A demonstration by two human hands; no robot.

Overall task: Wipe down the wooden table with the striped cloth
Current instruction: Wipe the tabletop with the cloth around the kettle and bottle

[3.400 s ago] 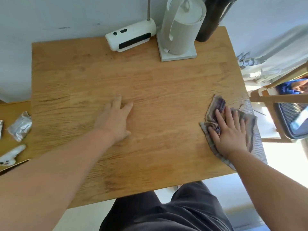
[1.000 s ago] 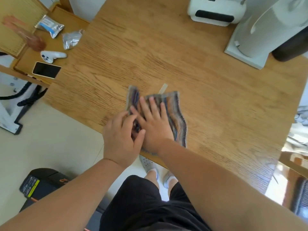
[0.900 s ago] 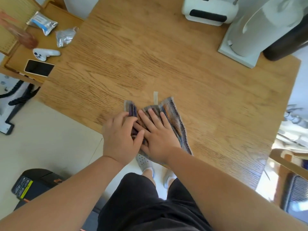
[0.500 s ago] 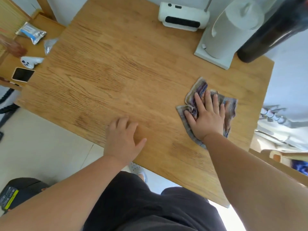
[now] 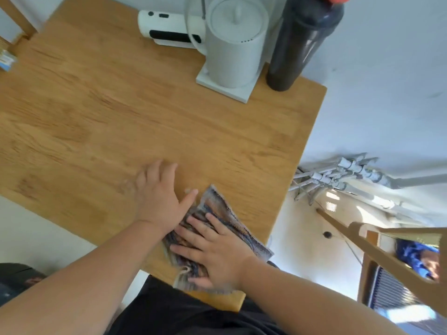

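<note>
Striped cloth (image 5: 217, 213) lies crumpled near the right corner of the wooden table (image 5: 108, 122), its lower end reaching the table's near edge.

At the far left, a small packet (image 5: 6, 60) sits off the table's side. The left hand (image 5: 159, 197) rests flat on bare wood with its fingers straight and spread. Its thumb side is just beside the cloth's left edge, though blur hides whether they touch. The right hand (image 5: 215, 255) lies palm down on top of the cloth, with fingers straight, splayed and pointing left, covering its lower half. The 2 hands sit close together, the left a little farther from the body.

Along the back of the table, a white device (image 5: 169, 27) lies on its side. Next to it, a pale kettle (image 5: 232, 44) stands on a square base, then a dark bottle (image 5: 302, 39) stands upright. Right of the table are grey pipes (image 5: 350, 172) and a wooden chair frame (image 5: 387, 252).
</note>
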